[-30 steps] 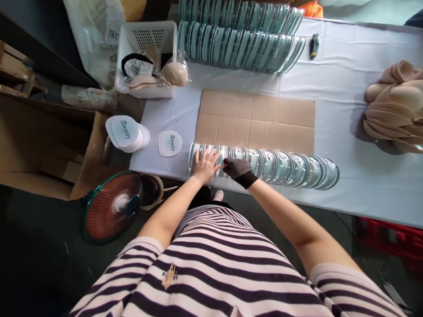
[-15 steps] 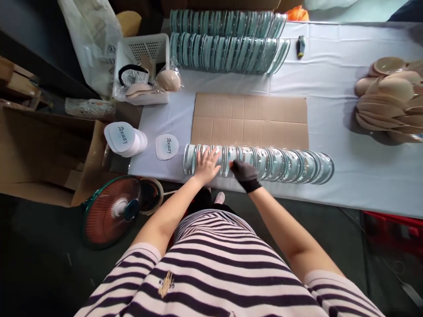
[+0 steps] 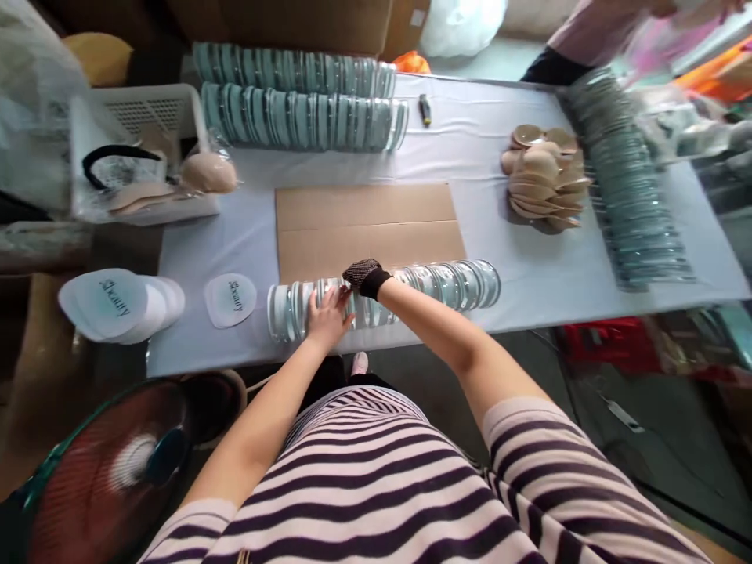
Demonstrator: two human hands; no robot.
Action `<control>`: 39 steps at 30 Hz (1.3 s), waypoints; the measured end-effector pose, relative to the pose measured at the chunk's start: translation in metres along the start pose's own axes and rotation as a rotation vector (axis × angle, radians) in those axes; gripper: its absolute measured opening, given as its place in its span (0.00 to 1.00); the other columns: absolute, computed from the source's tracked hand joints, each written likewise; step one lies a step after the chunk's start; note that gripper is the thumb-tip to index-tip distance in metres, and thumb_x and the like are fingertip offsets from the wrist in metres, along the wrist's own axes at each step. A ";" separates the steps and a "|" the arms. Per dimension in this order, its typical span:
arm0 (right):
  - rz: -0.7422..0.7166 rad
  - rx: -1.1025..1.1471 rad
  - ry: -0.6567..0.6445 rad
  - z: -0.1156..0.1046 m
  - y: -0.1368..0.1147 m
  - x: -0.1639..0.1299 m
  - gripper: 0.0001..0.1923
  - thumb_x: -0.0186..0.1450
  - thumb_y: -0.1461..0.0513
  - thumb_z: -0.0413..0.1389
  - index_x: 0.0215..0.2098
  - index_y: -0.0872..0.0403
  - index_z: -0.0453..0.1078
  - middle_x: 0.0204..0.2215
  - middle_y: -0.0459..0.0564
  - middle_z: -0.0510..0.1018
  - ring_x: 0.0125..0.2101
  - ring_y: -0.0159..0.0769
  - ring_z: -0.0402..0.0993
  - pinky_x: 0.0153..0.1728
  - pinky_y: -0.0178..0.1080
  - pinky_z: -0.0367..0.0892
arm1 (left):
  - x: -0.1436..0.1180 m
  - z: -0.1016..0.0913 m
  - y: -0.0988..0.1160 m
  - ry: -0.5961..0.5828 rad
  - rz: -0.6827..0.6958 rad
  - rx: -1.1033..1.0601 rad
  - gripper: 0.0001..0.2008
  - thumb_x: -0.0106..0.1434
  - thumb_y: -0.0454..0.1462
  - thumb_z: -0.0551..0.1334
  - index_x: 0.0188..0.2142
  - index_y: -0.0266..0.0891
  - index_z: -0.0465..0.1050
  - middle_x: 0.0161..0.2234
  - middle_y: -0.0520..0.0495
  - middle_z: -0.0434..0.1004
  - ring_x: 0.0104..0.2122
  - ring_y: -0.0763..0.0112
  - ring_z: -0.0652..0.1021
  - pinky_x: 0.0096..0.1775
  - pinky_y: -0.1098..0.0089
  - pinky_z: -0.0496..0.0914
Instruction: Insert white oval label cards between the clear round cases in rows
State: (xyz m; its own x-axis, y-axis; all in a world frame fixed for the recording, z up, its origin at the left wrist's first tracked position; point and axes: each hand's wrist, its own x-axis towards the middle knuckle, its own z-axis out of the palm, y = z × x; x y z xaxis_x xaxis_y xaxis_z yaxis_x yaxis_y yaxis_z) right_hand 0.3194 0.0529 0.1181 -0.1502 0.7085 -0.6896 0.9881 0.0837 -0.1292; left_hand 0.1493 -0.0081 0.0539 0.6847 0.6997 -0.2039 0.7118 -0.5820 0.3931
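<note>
A long row of nested clear plastic packs [image 3: 452,286] with pale green inserts lies along the table's near edge. My bare left hand [image 3: 329,317] rests on top of this row near its left part, fingers spread. Beside its fingertips, my right hand [image 3: 365,277], in a black mesh glove, is closed over the row's far side. Whatever its fingers hold is hidden. A flat cardboard sheet [image 3: 370,227] lies just behind the row. To the left are a printed rounded card [image 3: 230,301] and a fanned stack of similar cards [image 3: 117,305].
Two more rows of packs [image 3: 305,119] stand at the back, near a white basket [image 3: 205,205] and a small dark-handled tool [image 3: 424,110]. Beige cups [image 3: 544,180] are piled at right, before another pack row [image 3: 640,188]. A fan [image 3: 111,470] stands lower left; a person [image 3: 599,35] is at far right.
The view has swung right, bringing the far-right pack row and a person into sight. My right hand has moved closer to my left hand and toward the row's far side.
</note>
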 end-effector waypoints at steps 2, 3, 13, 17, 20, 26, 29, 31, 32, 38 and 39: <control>0.020 0.068 0.078 0.019 0.002 -0.023 0.16 0.70 0.58 0.50 0.50 0.57 0.72 0.45 0.55 0.80 0.46 0.38 0.75 0.46 0.38 0.66 | 0.001 -0.002 0.002 0.004 -0.016 -0.002 0.28 0.69 0.43 0.53 0.67 0.45 0.58 0.67 0.46 0.59 0.67 0.54 0.60 0.67 0.41 0.38; 0.031 0.100 0.112 0.031 0.001 -0.035 0.16 0.70 0.57 0.49 0.50 0.56 0.72 0.45 0.54 0.80 0.46 0.38 0.75 0.46 0.38 0.66 | 0.001 -0.004 0.003 0.006 -0.017 0.000 0.27 0.69 0.44 0.53 0.67 0.46 0.59 0.67 0.46 0.59 0.67 0.56 0.60 0.67 0.42 0.38; 0.102 0.305 0.116 0.165 -0.039 -0.074 0.21 0.73 0.57 0.42 0.55 0.53 0.71 0.49 0.57 0.79 0.46 0.45 0.76 0.42 0.39 0.67 | 0.001 -0.012 0.007 -0.025 -0.046 0.034 0.28 0.69 0.45 0.55 0.67 0.45 0.57 0.68 0.48 0.57 0.68 0.60 0.57 0.68 0.44 0.37; 0.112 0.328 0.131 0.173 -0.036 -0.076 0.21 0.73 0.56 0.43 0.56 0.52 0.71 0.51 0.57 0.78 0.47 0.45 0.76 0.43 0.40 0.67 | 0.000 -0.016 0.007 -0.055 -0.053 0.028 0.29 0.69 0.45 0.55 0.68 0.46 0.56 0.69 0.48 0.55 0.69 0.58 0.55 0.68 0.44 0.37; 0.132 0.327 0.182 0.152 -0.014 -0.082 0.22 0.73 0.54 0.43 0.52 0.53 0.74 0.49 0.59 0.79 0.47 0.45 0.76 0.44 0.40 0.67 | 0.002 -0.019 0.015 -0.065 -0.066 0.016 0.30 0.68 0.44 0.56 0.68 0.43 0.56 0.70 0.47 0.52 0.70 0.55 0.51 0.67 0.42 0.38; 0.362 0.153 0.167 0.056 0.050 -0.050 0.20 0.70 0.57 0.46 0.54 0.53 0.72 0.51 0.60 0.77 0.50 0.45 0.75 0.46 0.40 0.67 | 0.020 -0.009 0.043 -0.086 0.112 -0.001 0.31 0.68 0.44 0.56 0.69 0.45 0.54 0.70 0.47 0.51 0.70 0.55 0.50 0.68 0.42 0.39; 0.323 0.146 0.004 0.025 0.063 -0.023 0.16 0.65 0.60 0.54 0.48 0.55 0.76 0.45 0.60 0.80 0.46 0.45 0.77 0.43 0.39 0.69 | 0.025 0.001 0.046 -0.084 0.150 0.022 0.31 0.69 0.45 0.54 0.69 0.44 0.53 0.70 0.46 0.53 0.69 0.54 0.54 0.67 0.39 0.41; 0.317 0.136 -0.049 0.016 0.065 -0.014 0.18 0.63 0.60 0.56 0.50 0.56 0.76 0.45 0.61 0.80 0.46 0.47 0.77 0.44 0.42 0.70 | 0.025 0.006 0.045 -0.069 0.159 0.035 0.31 0.69 0.46 0.53 0.69 0.43 0.53 0.70 0.45 0.52 0.69 0.54 0.55 0.67 0.39 0.41; 0.320 0.127 -0.063 0.014 0.066 -0.012 0.19 0.64 0.59 0.56 0.51 0.56 0.74 0.46 0.62 0.80 0.47 0.48 0.77 0.44 0.43 0.70 | 0.024 0.007 0.045 -0.064 0.156 0.039 0.31 0.69 0.46 0.53 0.69 0.43 0.53 0.70 0.45 0.52 0.69 0.54 0.54 0.67 0.40 0.41; 0.264 0.064 -0.126 0.011 0.066 -0.013 0.19 0.64 0.59 0.57 0.52 0.55 0.74 0.50 0.61 0.78 0.50 0.47 0.75 0.48 0.46 0.70 | 0.024 0.012 0.044 -0.070 0.157 0.031 0.31 0.70 0.46 0.52 0.69 0.43 0.52 0.70 0.46 0.51 0.69 0.55 0.54 0.67 0.40 0.40; 0.260 0.051 -0.134 0.011 0.063 -0.012 0.19 0.63 0.59 0.58 0.52 0.56 0.75 0.49 0.62 0.78 0.50 0.48 0.75 0.48 0.46 0.69 | 0.024 0.013 0.044 -0.070 0.154 0.029 0.31 0.70 0.46 0.51 0.69 0.44 0.52 0.70 0.46 0.51 0.69 0.55 0.54 0.67 0.41 0.40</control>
State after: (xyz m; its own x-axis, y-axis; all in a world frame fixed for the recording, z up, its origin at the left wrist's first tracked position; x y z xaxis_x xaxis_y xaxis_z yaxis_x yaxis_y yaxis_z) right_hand 0.3834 0.0420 0.1105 0.1016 0.6021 -0.7920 0.9915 -0.1266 0.0309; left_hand 0.1991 -0.0218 0.0545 0.7947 0.5713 -0.2054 0.6010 -0.6927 0.3987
